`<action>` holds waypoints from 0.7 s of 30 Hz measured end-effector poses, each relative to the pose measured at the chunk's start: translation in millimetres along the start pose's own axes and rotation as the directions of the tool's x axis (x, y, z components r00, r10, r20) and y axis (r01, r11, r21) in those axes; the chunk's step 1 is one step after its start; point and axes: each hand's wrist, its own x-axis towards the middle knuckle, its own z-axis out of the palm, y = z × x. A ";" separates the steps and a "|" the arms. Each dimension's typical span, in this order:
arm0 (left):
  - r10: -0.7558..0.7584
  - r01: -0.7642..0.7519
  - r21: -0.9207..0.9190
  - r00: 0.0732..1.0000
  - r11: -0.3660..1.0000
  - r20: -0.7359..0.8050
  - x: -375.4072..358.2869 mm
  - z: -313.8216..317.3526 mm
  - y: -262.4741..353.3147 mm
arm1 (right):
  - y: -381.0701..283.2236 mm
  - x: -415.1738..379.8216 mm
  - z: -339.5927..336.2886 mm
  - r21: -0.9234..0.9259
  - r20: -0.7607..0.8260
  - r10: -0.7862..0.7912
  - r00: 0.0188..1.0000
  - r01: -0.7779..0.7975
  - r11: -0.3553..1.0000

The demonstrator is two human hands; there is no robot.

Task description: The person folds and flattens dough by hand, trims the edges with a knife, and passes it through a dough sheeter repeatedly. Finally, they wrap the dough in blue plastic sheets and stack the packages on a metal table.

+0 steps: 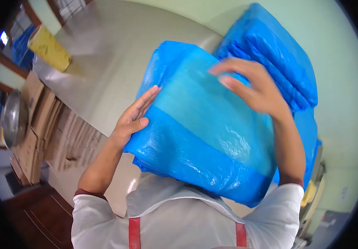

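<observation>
A large block-shaped bundle wrapped in glossy blue plastic (204, 124) lies tilted in front of my chest, with a paler blue-green band across its top. My left hand (135, 114) rests against its left edge, fingers stretched along the side and thumb on top. Above the bundle's upper right part is my right hand (247, 85), slightly blurred, thumb and fingers apart with nothing between them. Whether its fingertips touch the plastic I cannot tell. The bundle's underside is hidden.
More blue wrapped bundles (274, 54) stand at the right by the pale green wall (345, 124). The metal table (100, 54) extends beyond. A yellow roll (49, 47) stands at the far left, above stacked flattened cardboard (35, 137) and a metal bowl (16, 119).
</observation>
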 end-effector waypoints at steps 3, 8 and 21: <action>-0.002 -0.014 -0.244 0.998 0.970 -0.067 -4.6 2.6 -8.6 | 51.3 84.3 48.7 0.071 0.311 -0.012 0.950 -0.011 0.997; -0.112 0.041 -0.652 0.991 0.757 -0.068 -23.2 22.2 0.0 | 127.9 146.5 40.7 -0.041 0.689 0.236 0.685 -0.288 0.957; -0.321 -0.005 -0.779 0.910 0.627 -0.264 -110.5 122.8 -54.0 | 125.9 90.1 47.7 0.248 0.555 0.476 0.683 -0.682 0.688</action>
